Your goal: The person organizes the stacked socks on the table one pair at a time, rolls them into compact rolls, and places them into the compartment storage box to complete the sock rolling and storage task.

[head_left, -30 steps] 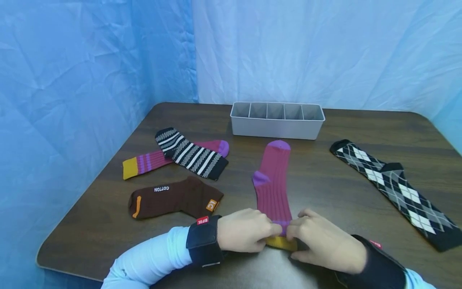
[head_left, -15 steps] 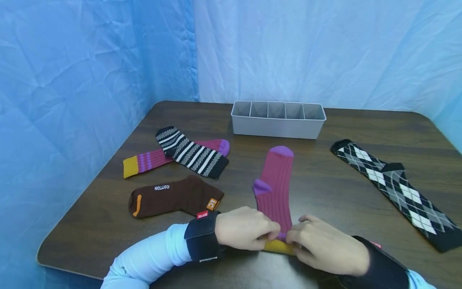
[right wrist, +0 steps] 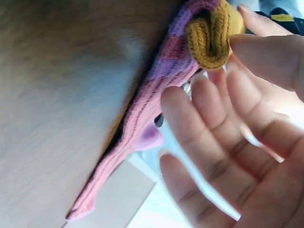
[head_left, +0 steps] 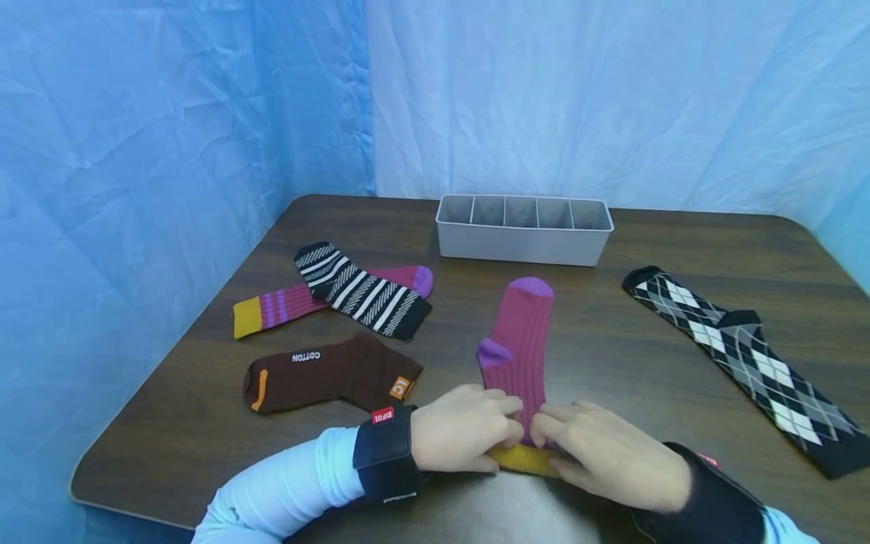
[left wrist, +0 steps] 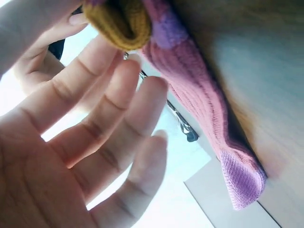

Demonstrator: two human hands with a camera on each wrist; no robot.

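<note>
- Where the magenta sock a moment ago lay flat to its yellow cuff, that cuff is now turned into a small roll at the near desk edge; rolling seems just begun
- left hand and right hand meet there, pinching the roll
- wrist views alone show the coil and the loosely spread other fingers; only the head view shows the grey organiser beyond

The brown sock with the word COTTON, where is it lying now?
In the head view the brown COTTON sock lies flat on the left part of the table, just in front of the black-and-white striped sock and left of the magenta sock.
</note>
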